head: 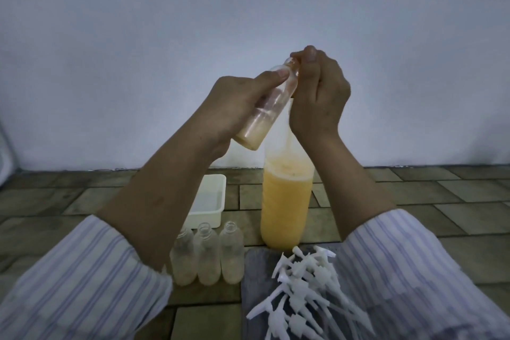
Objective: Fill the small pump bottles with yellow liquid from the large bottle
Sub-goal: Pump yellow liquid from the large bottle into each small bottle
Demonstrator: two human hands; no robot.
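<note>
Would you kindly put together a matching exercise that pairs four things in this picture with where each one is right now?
Things:
1. small bottle
2. large bottle
3. white tray
4. pump heads

Places:
A. piled on the grey cloth, front right
B. gripped in the left hand, tilted, raised off the floor
C. on the tiled floor behind three open bottles
D. upright on the floor, below the right hand

Pairs: 1-B, 2-D, 3-C, 4-A
</note>
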